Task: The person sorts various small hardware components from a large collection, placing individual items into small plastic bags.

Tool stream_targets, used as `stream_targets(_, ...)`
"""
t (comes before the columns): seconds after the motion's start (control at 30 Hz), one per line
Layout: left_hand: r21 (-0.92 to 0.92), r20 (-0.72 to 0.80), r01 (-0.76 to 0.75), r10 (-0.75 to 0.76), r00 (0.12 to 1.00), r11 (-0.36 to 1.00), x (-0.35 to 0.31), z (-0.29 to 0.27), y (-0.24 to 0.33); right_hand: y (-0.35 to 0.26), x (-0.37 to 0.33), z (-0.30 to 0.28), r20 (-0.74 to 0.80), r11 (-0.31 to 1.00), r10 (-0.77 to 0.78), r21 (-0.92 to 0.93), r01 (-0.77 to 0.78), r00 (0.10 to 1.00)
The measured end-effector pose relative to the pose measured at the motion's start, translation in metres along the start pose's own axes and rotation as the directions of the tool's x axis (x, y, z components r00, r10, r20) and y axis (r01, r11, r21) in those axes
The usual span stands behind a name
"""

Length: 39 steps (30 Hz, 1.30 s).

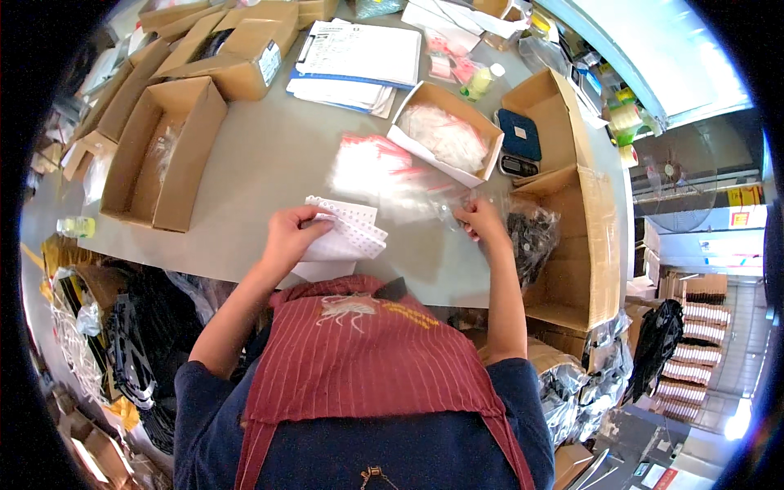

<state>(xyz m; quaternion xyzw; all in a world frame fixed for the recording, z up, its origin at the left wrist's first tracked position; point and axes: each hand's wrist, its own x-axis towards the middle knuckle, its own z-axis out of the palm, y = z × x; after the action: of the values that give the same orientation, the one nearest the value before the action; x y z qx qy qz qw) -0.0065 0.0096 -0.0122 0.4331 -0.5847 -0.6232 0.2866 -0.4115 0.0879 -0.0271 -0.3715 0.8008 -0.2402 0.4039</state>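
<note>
My left hand [292,233] pinches a folded stack of white sheets [353,235] printed with rows of small dots, held above the near edge of the table. Another white paper [322,270] lies beneath it, by my apron. My right hand [483,224] has its fingers closed on a small clear plastic bag [446,214], to the right of the sheets. Beyond both hands, a pile of clear zip bags with red strips [376,163] spreads over the table, partly washed out by glare. Behind them stands an open white box [445,131] filled with more such bags.
To the right, an open cardboard box [581,245] borders the table, with bagged black parts [532,237] by its wall. A dark blue scale [519,131] sits farther back. Clipboard papers [359,53] lie at the back; a long cardboard box [200,122] is at left.
</note>
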Motion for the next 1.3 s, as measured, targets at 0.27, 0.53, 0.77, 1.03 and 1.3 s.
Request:
stream_targets(0.27,0.087,0.014,-0.012,0.011,1.000,0.996,0.002,0.005,0.006,-0.010,-0.005,0.020,-0.119,0.553,-0.809,-0.486,0.677,0.576)
stream_targets(0.53,0.106,0.071,-0.043,0.036,0.997,0.993,0.004,0.012,0.019,-0.010,0.040,0.045,-0.024,0.408,-0.767,-0.789,0.458,0.642)
stream_targets(0.77,0.032,0.002,0.006,-0.006,1.000,0.999,-0.002,0.012,0.009,-0.018,0.023,0.044,0.020,0.692,-0.674,-0.334,0.640,0.739)
stream_targets(1.03,0.055,0.040,-0.018,0.016,0.999,0.998,0.003,0.020,0.011,-0.010,0.024,0.049,-0.051,0.689,-0.716,-0.204,0.695,0.696)
stream_targets(1.3,0.219,0.064,-0.104,0.092,0.994,0.970,0.002,0.023,0.013,0.002,-0.001,0.032,-0.087,0.712,-0.685,-0.288,0.640,0.723)
